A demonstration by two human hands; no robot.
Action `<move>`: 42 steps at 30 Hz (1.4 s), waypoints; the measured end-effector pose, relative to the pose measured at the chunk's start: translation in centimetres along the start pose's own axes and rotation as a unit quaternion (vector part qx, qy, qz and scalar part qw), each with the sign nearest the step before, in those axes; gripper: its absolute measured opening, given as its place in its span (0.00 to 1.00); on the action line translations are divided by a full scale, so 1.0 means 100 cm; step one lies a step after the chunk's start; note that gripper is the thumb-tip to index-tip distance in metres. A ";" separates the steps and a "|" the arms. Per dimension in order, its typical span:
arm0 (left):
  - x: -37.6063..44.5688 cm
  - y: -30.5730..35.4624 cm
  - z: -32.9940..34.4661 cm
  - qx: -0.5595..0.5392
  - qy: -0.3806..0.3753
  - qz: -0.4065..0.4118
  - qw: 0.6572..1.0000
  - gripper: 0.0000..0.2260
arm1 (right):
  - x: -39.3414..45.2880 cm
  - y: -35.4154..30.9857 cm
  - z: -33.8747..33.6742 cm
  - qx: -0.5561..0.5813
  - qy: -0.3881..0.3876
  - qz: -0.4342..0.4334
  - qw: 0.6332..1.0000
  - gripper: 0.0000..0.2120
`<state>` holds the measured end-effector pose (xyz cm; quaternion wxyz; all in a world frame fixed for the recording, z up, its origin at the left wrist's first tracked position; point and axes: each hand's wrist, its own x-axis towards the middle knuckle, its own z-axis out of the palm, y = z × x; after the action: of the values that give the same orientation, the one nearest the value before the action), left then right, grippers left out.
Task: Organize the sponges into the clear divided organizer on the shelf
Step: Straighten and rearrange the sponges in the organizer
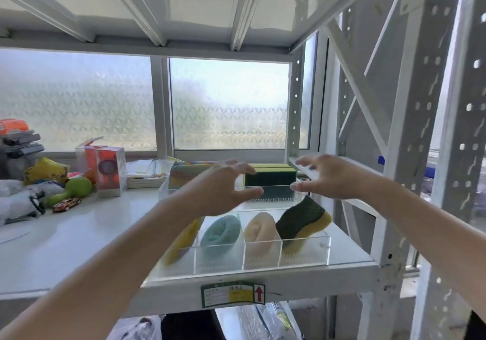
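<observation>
A clear divided organizer stands on the white shelf. Its front row holds a yellow sponge, a teal round scrubber, a cream round scrubber and a green-and-yellow wavy sponge leaning out at the right. In the back part stands a stack of green-and-yellow flat sponges. My left hand and my right hand hover over the back part, fingers spread, one on each side of the stack, holding nothing.
A patterned flat pack leans at the organizer's back left. Left on the shelf lie boxed items, a green toy, a toy car and bags. Perforated shelf posts rise at the right; the upper shelf is close overhead.
</observation>
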<state>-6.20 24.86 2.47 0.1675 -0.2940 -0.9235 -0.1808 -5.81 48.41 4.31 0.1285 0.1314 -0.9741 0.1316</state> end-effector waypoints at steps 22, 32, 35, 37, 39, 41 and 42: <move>0.044 -0.132 -0.024 -0.075 -0.069 -0.127 0.987 0.32 | 0.106 -0.008 0.012 -0.012 -0.165 -0.027 0.986 0.32; 0.042 -0.136 -0.021 -0.106 -0.062 -0.106 0.987 0.25 | 0.108 -0.006 0.012 -0.017 -0.173 -0.010 0.985 0.33; 0.042 -0.138 -0.019 -0.098 -0.060 -0.104 0.988 0.26 | 0.106 -0.008 0.010 -0.027 -0.179 -0.009 0.983 0.34; 0.040 -0.140 -0.020 -0.092 -0.057 -0.116 0.987 0.30 | 0.104 -0.015 0.005 -0.017 -0.167 -0.025 0.986 0.37; 0.037 -0.144 -0.023 -0.094 -0.046 -0.122 0.987 0.38 | 0.105 -0.030 0.000 0.016 -0.126 -0.058 0.990 0.41; 0.031 -0.146 -0.029 -0.098 -0.037 -0.122 0.987 0.46 | 0.109 -0.048 0.001 0.040 -0.093 -0.083 0.991 0.42; 0.028 -0.147 -0.031 -0.101 -0.035 -0.123 0.987 0.49 | 0.112 -0.057 0.005 0.040 -0.086 -0.089 0.992 0.42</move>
<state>-16.60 13.68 2.95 0.0806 -0.1998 -0.9349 -0.2820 -14.71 40.51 8.31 0.0502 0.2335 -0.9600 0.1465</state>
